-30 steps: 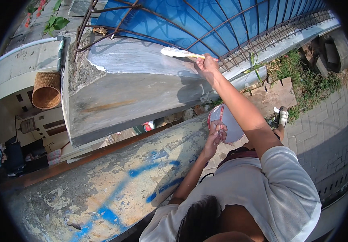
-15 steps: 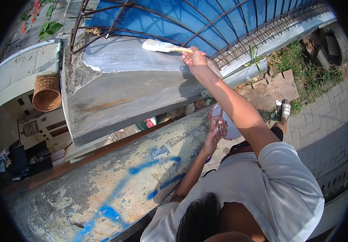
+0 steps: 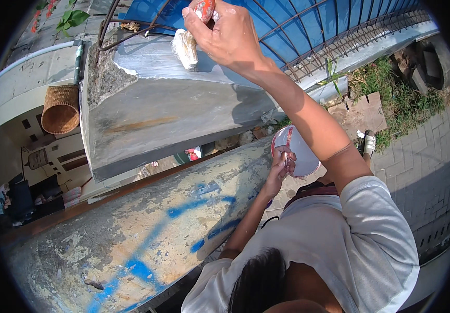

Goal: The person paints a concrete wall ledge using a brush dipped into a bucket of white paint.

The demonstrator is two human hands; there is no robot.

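Presently, I judge that the right hand (image 3: 231, 39), fingers closed round a brush (image 3: 185, 50) above the ledge (image 3: 154, 58), might smear the blue sheet (image 3: 281, 39) if overreaching, and the left hand (image 3: 281, 165), fingers clasping the bucket (image 3: 305, 154), might tip it if slackening.

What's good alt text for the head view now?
A person's right hand holds a white-coated paintbrush over a gray concrete ledge; the left hand holds a bucket. Rusty bars front a blue sheet.
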